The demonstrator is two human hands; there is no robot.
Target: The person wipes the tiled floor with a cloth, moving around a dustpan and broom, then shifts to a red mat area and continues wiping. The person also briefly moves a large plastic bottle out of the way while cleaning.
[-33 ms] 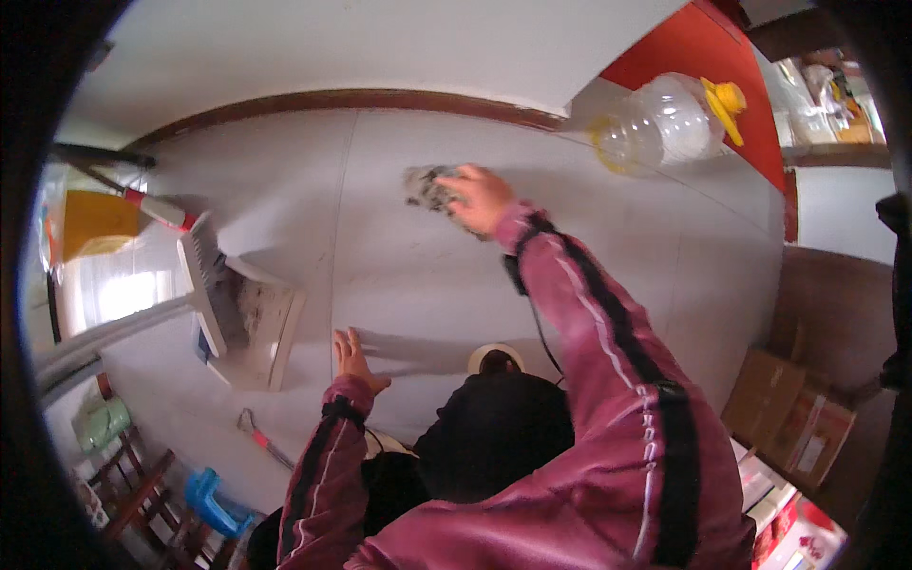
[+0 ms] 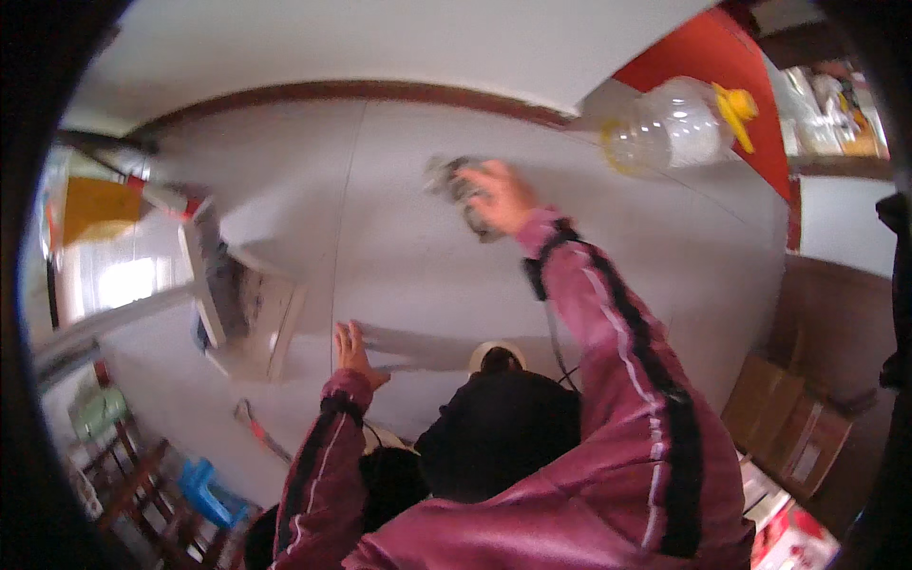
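My right hand (image 2: 505, 198) reaches out ahead and presses a crumpled grey cloth (image 2: 481, 224) on the pale tiled floor (image 2: 418, 275), its fingers curled over the cloth and a little blurred. Part of the cloth spreads out to the left of the fingers. Low on the left, my left hand (image 2: 353, 359) is held out near the floor with its fingers stretched and nothing in it. Whether it touches the tiles I cannot tell. Left of that hand lies a whitish dustpan (image 2: 271, 328) with dark dirt in it, a broom head (image 2: 211, 271) resting against it.
A large clear plastic bottle with a yellow cap (image 2: 670, 128) stands at the right by the wall corner. Cardboard boxes (image 2: 784, 418) sit at the right edge. A blue plastic stool (image 2: 211, 494) and dark wooden furniture (image 2: 142, 484) are at lower left.
My right hand has slid slightly to the right with the cloth, which has changed its folds. My left hand keeps its place. The whole view has shifted a little.
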